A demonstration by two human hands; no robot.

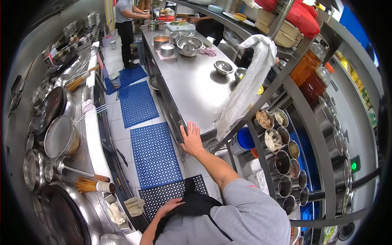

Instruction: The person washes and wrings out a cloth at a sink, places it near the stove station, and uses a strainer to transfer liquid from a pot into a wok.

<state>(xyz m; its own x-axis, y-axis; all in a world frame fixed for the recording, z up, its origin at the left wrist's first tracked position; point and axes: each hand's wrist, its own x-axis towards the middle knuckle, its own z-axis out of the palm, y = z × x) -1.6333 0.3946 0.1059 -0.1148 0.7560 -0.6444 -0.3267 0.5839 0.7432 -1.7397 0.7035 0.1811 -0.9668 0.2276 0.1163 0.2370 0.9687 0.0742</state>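
My right hand (191, 139) reaches forward with its fingers spread, at the near corner of the stainless steel table (196, 98). It holds nothing, and I cannot tell whether the palm presses on the edge. Low against my black apron (190, 220), my left hand (169, 207) shows fingers stretched out, partly hidden, with nothing visible in them. To the right of my right hand, a crumpled translucent plastic sheet (249, 81) hangs from the shelf frame. A small steel bowl (223, 67) sits farther along the tabletop.
Woks, a strainer (61, 136) and a bamboo brush (94, 185) line the left cooking range. Blue perforated mats (155, 155) cover the aisle floor. A co-worker (126, 28) stands at the far end. Steel food containers (281, 161) fill the rack on the right.
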